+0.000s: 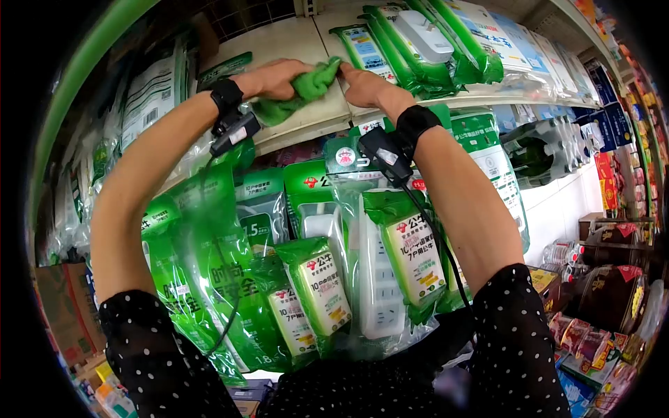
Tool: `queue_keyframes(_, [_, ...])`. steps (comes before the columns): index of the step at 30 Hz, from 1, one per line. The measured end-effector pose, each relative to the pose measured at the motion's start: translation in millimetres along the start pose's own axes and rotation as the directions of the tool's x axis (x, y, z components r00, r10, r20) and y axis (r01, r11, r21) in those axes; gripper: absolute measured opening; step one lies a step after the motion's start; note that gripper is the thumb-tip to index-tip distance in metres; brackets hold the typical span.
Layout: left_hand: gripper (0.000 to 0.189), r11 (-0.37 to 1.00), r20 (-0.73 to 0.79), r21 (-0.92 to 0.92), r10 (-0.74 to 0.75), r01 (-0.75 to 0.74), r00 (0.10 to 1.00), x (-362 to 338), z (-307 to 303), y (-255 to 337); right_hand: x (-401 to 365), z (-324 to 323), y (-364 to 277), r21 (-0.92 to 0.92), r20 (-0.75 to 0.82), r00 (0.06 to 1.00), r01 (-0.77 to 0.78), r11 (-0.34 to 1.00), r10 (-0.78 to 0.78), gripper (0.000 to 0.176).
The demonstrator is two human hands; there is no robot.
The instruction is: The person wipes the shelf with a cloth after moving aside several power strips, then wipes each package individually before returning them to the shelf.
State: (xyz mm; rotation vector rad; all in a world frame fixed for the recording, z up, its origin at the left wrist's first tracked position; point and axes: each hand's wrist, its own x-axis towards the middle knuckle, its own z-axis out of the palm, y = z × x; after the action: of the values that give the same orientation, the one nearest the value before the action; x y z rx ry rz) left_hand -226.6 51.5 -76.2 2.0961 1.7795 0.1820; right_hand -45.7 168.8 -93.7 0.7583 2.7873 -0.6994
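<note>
Green cloth (pixel 317 83), gripped in left hand (pixel 280 78) fingers.
Right hand (pixel 366 88) at its tip, closure unclear; packs (pixel 321 285) below fingers: "公牛".

On the shelf (pixel 296 38), near its front edge, we see a cloth (pixel 317 82) under the left hand (pixel 277 78), the right hand (pixel 366 87) just beside it; socket packs (pixel 421 45) lie toward the right end, power-strip packs (pixel 380 279) below the front edge.

Near twelve o'clock, a crumpled green cloth (pixel 315 82) is hiding the fingertips of the left hand (pixel 277 78); toward eight, a brown cardboard box (pixel 68 305) is being cut off.
</note>
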Motion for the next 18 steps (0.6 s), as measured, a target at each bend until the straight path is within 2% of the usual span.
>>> queue_keyframes(2, [0.053, 0.988, -0.041, -0.112, 0.103, -0.107, 0.994, 2, 13, 5, 1, -1, -2, 0.010, -0.010, 0.999, 0.031, 0.999, -0.031, 0.060])
queue_keyframes(4, [0.044, 0.920, 0.047, -0.352, 0.202, -0.173, 0.978, 0, 20, 20, 5, 6, 8, 0.011, -0.049, 0.993, 0.107, 0.994, -0.106, 0.058])
queue_keyframes(6, [0.038, 0.951, 0.020, -0.255, 0.186, -0.175, 0.982, -7, 20, 36, 8, 13, 14, 0.006, -0.092, 0.983, 0.160, 0.987, -0.159, 0.056])
queue_keyframes(9, [0.032, 0.989, 0.181, -0.146, 0.006, 0.021, 0.983, -6, 5, 50, 8, 10, 12, 0.028, -0.086, 0.985, 0.155, 0.988, -0.152, 0.054])
queue_keyframes(12, [0.025, 0.997, 0.197, 0.063, -0.047, 0.035, 0.979, -15, -10, 59, 4, 9, 12, 0.043, -0.077, 0.987, 0.146, 0.988, -0.143, 0.052])
queue_keyframes(14, [0.020, 0.972, 0.262, 0.234, -0.079, 0.016, 0.962, -27, -13, 52, 6, 11, 11, 0.076, -0.066, 0.994, 0.090, 0.993, -0.085, 0.058])
queue_keyframes(18, [0.014, 0.842, 0.338, 0.534, -0.125, -0.081, 0.933, -31, -18, 40, 9, 10, 13, 0.048, -0.040, 0.997, 0.070, 0.996, -0.068, 0.061])
